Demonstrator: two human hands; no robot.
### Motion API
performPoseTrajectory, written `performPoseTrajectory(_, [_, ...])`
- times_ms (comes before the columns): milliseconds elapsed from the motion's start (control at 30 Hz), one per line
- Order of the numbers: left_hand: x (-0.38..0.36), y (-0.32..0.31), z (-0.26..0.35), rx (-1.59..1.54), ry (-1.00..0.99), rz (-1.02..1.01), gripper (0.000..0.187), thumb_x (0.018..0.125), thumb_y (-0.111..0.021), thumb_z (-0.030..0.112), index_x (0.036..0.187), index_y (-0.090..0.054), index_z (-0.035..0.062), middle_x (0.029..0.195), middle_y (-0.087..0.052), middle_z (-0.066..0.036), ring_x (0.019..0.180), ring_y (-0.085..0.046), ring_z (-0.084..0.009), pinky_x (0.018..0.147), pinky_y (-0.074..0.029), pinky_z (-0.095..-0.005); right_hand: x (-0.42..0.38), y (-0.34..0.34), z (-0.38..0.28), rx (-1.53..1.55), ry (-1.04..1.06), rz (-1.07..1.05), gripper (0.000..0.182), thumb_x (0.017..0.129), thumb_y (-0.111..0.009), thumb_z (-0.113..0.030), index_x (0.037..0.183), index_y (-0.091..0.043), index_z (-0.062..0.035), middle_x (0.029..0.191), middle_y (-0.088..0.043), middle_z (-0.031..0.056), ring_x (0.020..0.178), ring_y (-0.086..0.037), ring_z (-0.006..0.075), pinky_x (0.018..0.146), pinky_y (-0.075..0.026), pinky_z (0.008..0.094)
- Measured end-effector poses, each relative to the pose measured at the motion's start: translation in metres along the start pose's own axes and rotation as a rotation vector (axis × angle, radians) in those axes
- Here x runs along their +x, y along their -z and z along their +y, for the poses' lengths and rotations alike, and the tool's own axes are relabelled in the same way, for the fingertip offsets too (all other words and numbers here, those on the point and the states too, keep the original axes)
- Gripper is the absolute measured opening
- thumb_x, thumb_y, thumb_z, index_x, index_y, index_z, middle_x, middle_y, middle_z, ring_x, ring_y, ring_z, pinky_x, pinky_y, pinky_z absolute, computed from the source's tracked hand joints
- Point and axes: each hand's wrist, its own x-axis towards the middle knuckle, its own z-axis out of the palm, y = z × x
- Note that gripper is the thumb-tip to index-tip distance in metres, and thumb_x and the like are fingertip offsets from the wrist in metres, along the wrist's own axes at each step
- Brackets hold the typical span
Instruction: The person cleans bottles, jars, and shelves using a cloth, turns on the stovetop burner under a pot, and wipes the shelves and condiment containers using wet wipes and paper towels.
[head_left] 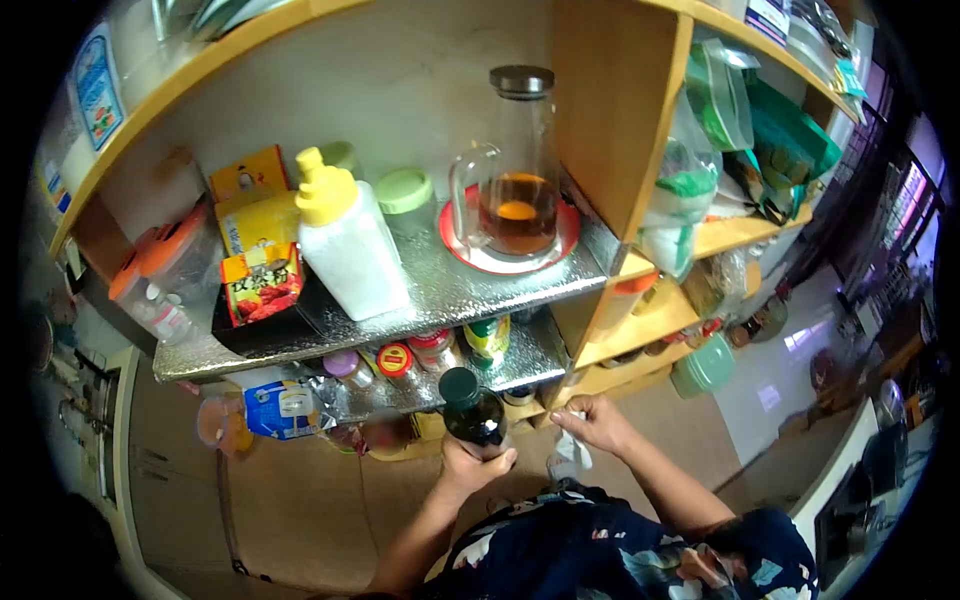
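My left hand [474, 466] is wrapped round a dark bottle with a green cap [473, 408], held upright just in front of the lower shelf. To its right, my right hand [597, 422] pinches a crumpled white cloth or tissue [571, 450] that hangs below the fingers. Jars with purple, red and green lids [396, 362] stand on the lower shelf behind the bottle. Above them, on the foil-covered shelf [440, 293], are a white bottle with a yellow pump [353, 250] and a glass jug of amber liquid [520, 212] on a red-rimmed plate.
A black box of spice packets [262, 300] and orange-lidded containers [172, 240] are at the left of the foil shelf. A blue packet [284, 409] juts from the lower shelf. Wooden shelves with bags [697, 180] rise at the right, above a green container [705, 365].
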Motion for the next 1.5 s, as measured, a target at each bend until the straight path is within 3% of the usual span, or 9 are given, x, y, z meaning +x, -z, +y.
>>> performPoseTrajectory(133, [0.014,-0.010,-0.010,-0.011,-0.028,0.046,0.052,0.069,-0.078,0.010,0.114,-0.054,0.0004,0.104,-0.062,-0.011,0.094,-0.062,-0.0188,0.085,-0.052,-0.0354,0.016,-0.008,0.010,-0.020,0.261,0.087,0.026,0.093,-0.061,-0.024,0.116,-0.061,-0.0121,0.086,-0.069,0.0113,0.076,-0.066,0.0212,0.069,-0.052,0.0360])
performPoseTrajectory(233, [0.019,-0.016,-0.005,-0.026,0.011,0.070,0.049,0.072,-0.077,0.014,0.113,-0.054,-0.0009,0.103,-0.062,-0.010,0.090,-0.063,-0.0179,0.082,-0.053,-0.0341,0.040,-0.004,0.010,-0.288,0.363,0.185,0.046,0.091,-0.059,-0.018,0.133,-0.049,-0.0023,0.113,-0.064,0.0231,0.096,-0.065,0.0354,0.084,-0.051,0.0449])
performPoseTrajectory(300, [0.016,-0.016,-0.018,0.005,-0.034,0.145,0.048,0.073,-0.077,0.015,0.112,-0.054,-0.0010,0.103,-0.062,-0.010,0.088,-0.062,-0.0178,0.080,-0.053,-0.0334,0.066,-0.007,0.007,-0.234,0.338,0.359,0.063,0.087,-0.064,-0.015,0.142,-0.036,0.0006,0.116,-0.062,0.0266,0.110,-0.059,0.0423,0.093,-0.049,0.0423])
performPoseTrajectory(500, [-0.014,-0.015,-0.006,0.065,0.064,0.208,0.050,0.072,-0.077,0.010,0.114,-0.054,-0.0019,0.104,-0.061,-0.010,0.094,-0.061,-0.0176,0.085,-0.051,-0.0339,0.141,-0.010,-0.018,-0.162,0.245,0.558,0.063,0.086,-0.066,-0.024,0.131,-0.038,0.0101,0.095,-0.061,0.0372,0.092,-0.060,0.0523,0.083,-0.050,0.0518])
performPoseTrajectory(633, [-0.032,-0.005,-0.002,0.150,0.110,0.171,0.052,0.071,-0.077,0.012,0.115,-0.051,-0.0003,0.105,-0.059,-0.011,0.096,-0.060,-0.0192,0.085,-0.050,-0.0346,0.175,-0.013,-0.028,-0.128,0.253,0.720,0.035,0.085,-0.065,-0.019,0.108,-0.056,0.0069,0.091,-0.062,0.0344,0.087,-0.060,0.0511,0.080,-0.049,0.0545])
performPoseTrajectory(667, [-0.034,-0.005,0.001,0.154,0.109,0.179,0.052,0.071,-0.077,0.012,0.115,-0.051,-0.0003,0.105,-0.059,-0.011,0.096,-0.060,-0.0192,0.085,-0.050,-0.0346,0.183,-0.012,-0.024,-0.201,0.294,0.717,0.041,0.086,-0.060,-0.021,0.115,-0.054,0.0074,0.105,-0.060,0.0341,0.098,-0.059,0.0477,0.089,-0.047,0.0509])
performPoseTrajectory(833, [-0.042,-0.006,0.015,0.090,0.083,0.272,0.046,0.071,-0.076,0.006,0.111,-0.056,-0.0029,0.096,-0.062,-0.007,0.084,-0.061,-0.0142,0.080,-0.051,-0.0320,0.203,-0.014,-0.017,-0.366,0.378,0.772,0.034,0.085,-0.063,-0.021,0.107,-0.059,0.0052,0.097,-0.062,0.0318,0.089,-0.062,0.0456,0.082,-0.051,0.0498])
performPoseTrajectory(967, [-0.049,-0.003,0.024,0.040,0.121,0.298,0.045,0.071,-0.077,0.007,0.110,-0.057,-0.0028,0.096,-0.062,-0.007,0.084,-0.062,-0.0150,0.081,-0.051,-0.0324,0.206,-0.014,-0.009,-0.440,0.341,0.635,0.035,0.084,-0.063,-0.022,0.106,-0.059,0.0055,0.097,-0.062,0.0306,0.090,-0.061,0.0445,0.084,-0.050,0.0497])
performPoseTrajectory(1500, [-0.052,0.008,0.011,0.060,0.070,0.283,0.044,0.069,-0.079,0.006,0.109,-0.061,-0.0024,0.102,-0.064,-0.007,0.092,-0.062,-0.0155,0.085,-0.051,-0.0334,0.180,-0.018,-0.036,-0.412,0.202,0.704,0.041,0.086,-0.063,-0.025,0.114,-0.056,0.0042,0.099,-0.064,0.0282,0.085,-0.065,0.0428,0.076,-0.054,0.0494])
